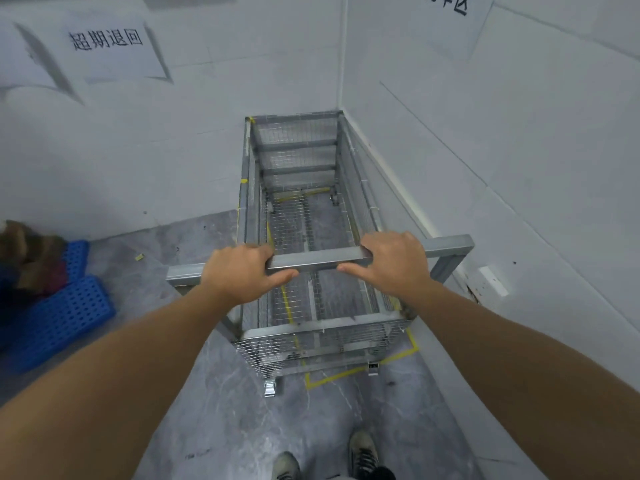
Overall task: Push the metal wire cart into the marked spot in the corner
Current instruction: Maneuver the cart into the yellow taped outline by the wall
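1. Two shoes [362, 453], worn grey-green fabric with dark laces, stood on the floor [214, 410] at the lower edge; both were cut off by the frame.
2. Floor: grey stone-look tiles with pale marbled veins, smooth and slightly glossy.
3. Yellow tape marking [332, 375]: a thin right-angled outline on the floor. Its near corner showed in front of the cart; the rest ran under the mesh base and was only partly legible.
4. Left hand [239, 273]: grip clamped on the handle bar [317, 260], fingers curled over the top, thumb beneath.
5. Right hand [394, 263]: grip likewise clamped on the same bar, thumb pointing inward under it. Fingertips were hidden behind the bar.
6. Metal wire cart [304, 209]: a tall rectangular box of dull grey square tubing with fine wire-grid panels and an open top. It stood lengthwise in the corner, far end against the back wall [138, 150], right side just beside the side wall [519, 150], and its near casters [272, 388] sat over the tape outline. Far casters were barely discernible through the mesh.
7. Blue perforated plastic pallet [65, 313], at left, partly covered by a blurred brown-and-dark heap that could not be identified.
8. Walls: white matte panels with faint seams. Paper sign [107, 39] with black characters on the back wall; another on the side wall was cropped.
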